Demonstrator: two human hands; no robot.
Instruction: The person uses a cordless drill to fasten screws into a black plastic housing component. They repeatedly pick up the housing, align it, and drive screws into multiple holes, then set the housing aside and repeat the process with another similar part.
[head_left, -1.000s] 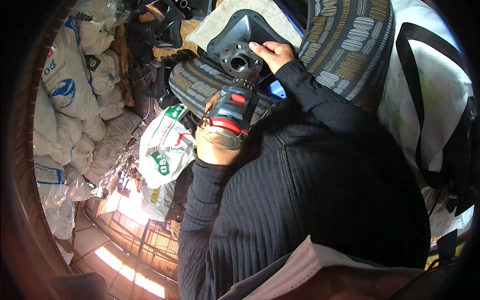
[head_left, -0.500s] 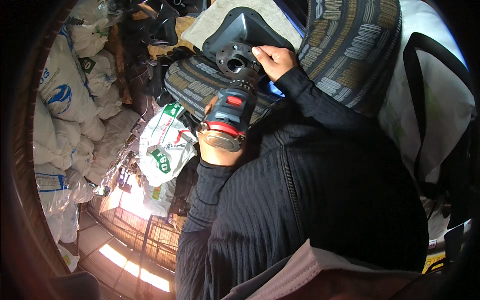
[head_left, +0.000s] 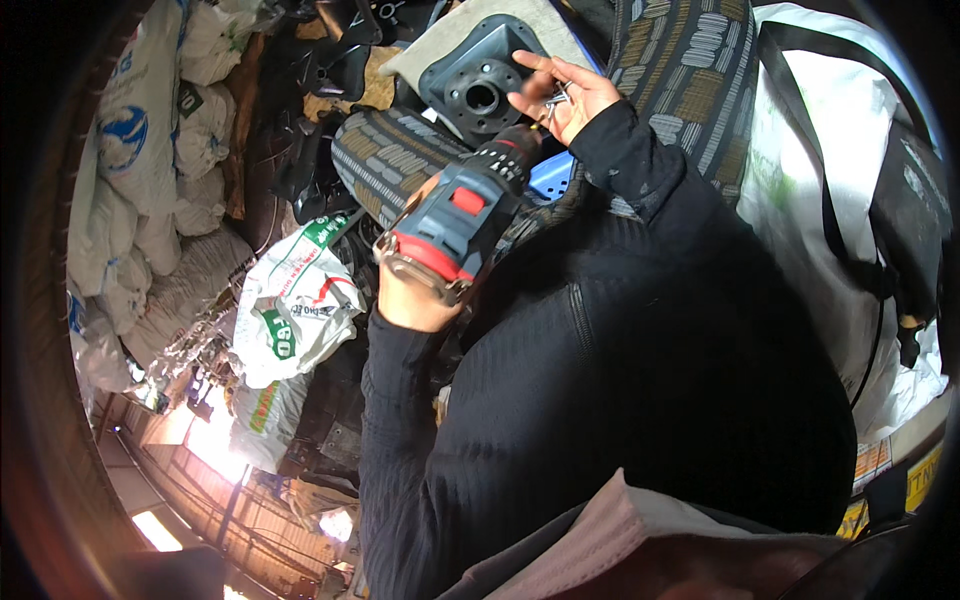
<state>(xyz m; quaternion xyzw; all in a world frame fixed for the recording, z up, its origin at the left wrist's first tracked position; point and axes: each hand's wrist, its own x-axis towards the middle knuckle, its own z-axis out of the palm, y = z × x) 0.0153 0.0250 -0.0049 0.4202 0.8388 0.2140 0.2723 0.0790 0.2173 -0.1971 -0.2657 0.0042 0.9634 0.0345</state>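
Note:
My left hand (head_left: 405, 298) is wrapped round a grey and red cordless drill (head_left: 450, 225), whose front end points up and right. Beside the drill's nose lies a dark plate with flared edges (head_left: 440, 72), and on it sits a round flange (head_left: 480, 97) with a centre hole and smaller holes round it. Just right of the flange is my right hand (head_left: 590, 98), palm partly turned up and fingers loosely curled. Several small silvery screws (head_left: 556, 99) lie among those fingers. The drill's tip, close below that hand, is partly blurred.
Patterned cushion-like rolls (head_left: 690, 90) stand under and right of the work. A blue piece with holes (head_left: 552, 177) shows below the flange. Stuffed white sacks (head_left: 130, 150) fill the left, dark plastic parts (head_left: 335, 70) the far side. A white bag (head_left: 800, 180) stands at right.
My right hand has let go of the round flange and moved up and right, now showing screws. The drill has shifted slightly down and left, and the flange shows more fully.

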